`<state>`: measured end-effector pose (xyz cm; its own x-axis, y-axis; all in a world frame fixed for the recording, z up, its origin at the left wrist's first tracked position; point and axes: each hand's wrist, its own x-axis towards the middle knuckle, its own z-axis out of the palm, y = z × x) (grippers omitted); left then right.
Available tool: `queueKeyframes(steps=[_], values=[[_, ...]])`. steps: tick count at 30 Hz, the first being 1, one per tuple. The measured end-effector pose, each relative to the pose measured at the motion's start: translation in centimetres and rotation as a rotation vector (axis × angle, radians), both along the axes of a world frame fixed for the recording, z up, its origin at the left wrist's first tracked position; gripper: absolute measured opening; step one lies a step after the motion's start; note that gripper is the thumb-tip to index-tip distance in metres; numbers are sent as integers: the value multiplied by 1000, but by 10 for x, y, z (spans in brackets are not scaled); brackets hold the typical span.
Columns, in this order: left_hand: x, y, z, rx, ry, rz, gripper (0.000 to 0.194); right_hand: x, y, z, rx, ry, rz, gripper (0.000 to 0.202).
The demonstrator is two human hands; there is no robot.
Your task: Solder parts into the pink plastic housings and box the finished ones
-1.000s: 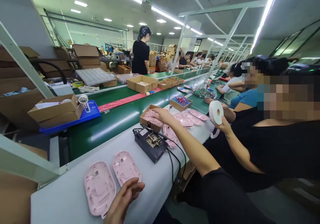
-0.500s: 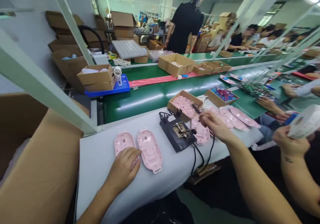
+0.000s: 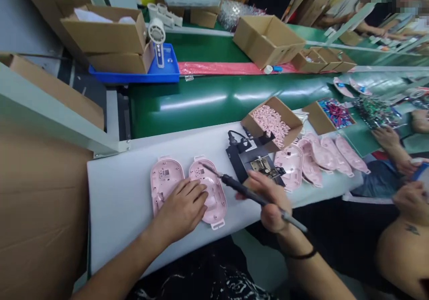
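While R hand [image 3: 280, 198] clamped soldering iron [image 3: 244, 190] by handle, L hand [image 3: 181, 211], fingers near tog., lay over 2 pink shells [image 3: 218, 197] on wht. bench [image 3: 115, 197]. Shells: prob. light, stiff, slick, best taken by rim; box [image 3: 252, 129] of pink pcs. [image 3: 271, 120] sat beyond.

A hand could pass over the left part of the white table [image 3: 114, 210], between the metal frame [image 3: 60, 108] and the left pink shell [image 3: 166, 179], or low along the green belt [image 3: 187, 112] on the far side. The left hand [image 3: 182, 206] blocks the gap between that shell and the right pink shell [image 3: 217, 197]. Farther right, the black tool [image 3: 246, 191] slants across the narrow gap before the black device [image 3: 246, 157], with the parts box [image 3: 248, 125] close behind.
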<state>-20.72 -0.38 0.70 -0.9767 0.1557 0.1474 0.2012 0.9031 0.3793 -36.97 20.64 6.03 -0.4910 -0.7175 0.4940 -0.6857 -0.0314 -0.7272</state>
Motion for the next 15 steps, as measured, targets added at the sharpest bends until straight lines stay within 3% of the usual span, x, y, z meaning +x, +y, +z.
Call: queueKeyframes(steps=[2, 5, 15], values=[[-1, -2, 1, 14, -15, -8, 30, 8, -1, -17, 193, 10, 18, 47], [-3, -3, 3, 35, -43, -14, 30, 13, -1, -24, 164, 76, -5, 20], [-5, -2, 2, 51, -83, -16, 31, 10, -5, -29, 176, 69, 12, 24]])
